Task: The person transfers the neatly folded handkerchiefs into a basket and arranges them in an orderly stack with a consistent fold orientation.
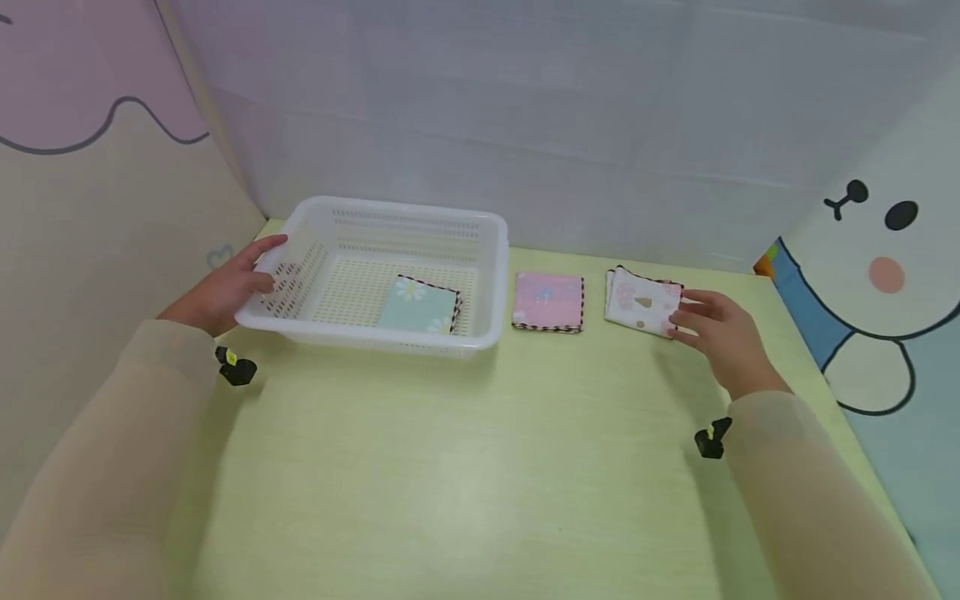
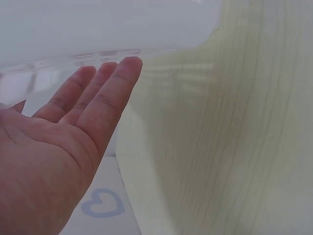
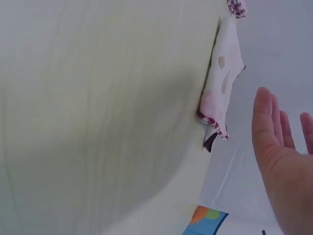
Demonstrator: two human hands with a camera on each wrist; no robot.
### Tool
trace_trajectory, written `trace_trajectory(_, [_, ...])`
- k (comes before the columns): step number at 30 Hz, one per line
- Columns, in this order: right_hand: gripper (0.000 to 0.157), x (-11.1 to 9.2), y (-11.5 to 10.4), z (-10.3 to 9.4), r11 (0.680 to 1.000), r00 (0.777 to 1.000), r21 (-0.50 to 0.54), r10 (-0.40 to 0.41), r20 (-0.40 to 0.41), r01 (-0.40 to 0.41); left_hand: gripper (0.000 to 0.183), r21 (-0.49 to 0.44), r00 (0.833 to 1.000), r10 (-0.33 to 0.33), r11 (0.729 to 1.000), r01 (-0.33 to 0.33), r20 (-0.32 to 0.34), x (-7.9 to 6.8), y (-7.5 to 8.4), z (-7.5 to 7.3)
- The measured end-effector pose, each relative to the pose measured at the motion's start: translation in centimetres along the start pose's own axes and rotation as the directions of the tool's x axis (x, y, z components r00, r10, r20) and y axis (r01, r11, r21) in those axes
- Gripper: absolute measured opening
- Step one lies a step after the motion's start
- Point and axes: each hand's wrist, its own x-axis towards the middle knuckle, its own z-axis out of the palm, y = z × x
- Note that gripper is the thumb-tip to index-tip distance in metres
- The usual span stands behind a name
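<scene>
Well, the perforated plastic basket (image 1: pixel 345 332) holds folded cloth (image 1: pixel 417 307).

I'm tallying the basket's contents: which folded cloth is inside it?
The mint-green, daisy-print cloth; it lies inside the white basket, while the pink cloth and the white cloth are both outside.

Soft shadows, pale glare on table (image 1: pixel 465 475); wrist views slightly hazy.

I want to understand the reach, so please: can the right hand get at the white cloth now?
Probably yes: the right hand is open, close beside the white cloth, and nothing visible stands in its way.
</scene>
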Motion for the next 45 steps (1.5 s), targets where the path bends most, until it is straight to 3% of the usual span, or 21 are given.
trace_trajectory(8, [0.069, 0.0, 1.3, -1.2, 0.986, 1.000, 0.167, -0.010, -0.020, 0.013, 0.080, 0.000, 1.000, 0.000, 1.000, 0.000, 0.005, -0.1, -0.2, -0.1])
trace_trajectory(12, [0.068, 0.7, 1.3, -1.7, 0.983, 1.000, 0.182, 0.003, -0.029, 0.003, 0.079, -0.002, 1.000, 0.000, 1.000, 0.000, 0.005, -0.2, -0.1, -0.1])
trace_trajectory(18, [0.070, 1.8, 0.8, -2.1, 0.991, 0.999, 0.132, -0.005, -0.032, 0.009, 0.078, -0.007, 1.000, 0.002, 1.000, -0.002, 0.004, -0.2, 0.0, 0.0])
trace_trajectory(29, [0.073, 3.9, 0.3, -0.8, 0.998, 0.999, -0.050, 0.037, 0.003, -0.037, 0.079, -0.024, 1.000, 0.000, 1.000, 0.000, -0.003, -0.2, 0.1, 0.0])
trace_trajectory(37, [0.079, 4.9, 1.1, -0.2, 0.988, 0.996, -0.121, 0.092, 0.001, -0.091, 0.079, -0.025, 1.000, -0.009, 1.000, 0.009, -0.009, -0.2, 0.1, 0.1])
trace_trajectory(45, [0.079, 5.8, 2.4, 0.1, 0.985, 0.998, -0.165, 0.059, 0.004, -0.057, 0.082, -0.035, 1.000, 0.001, 0.999, -0.002, -0.005, 0.0, 0.1, 0.2])
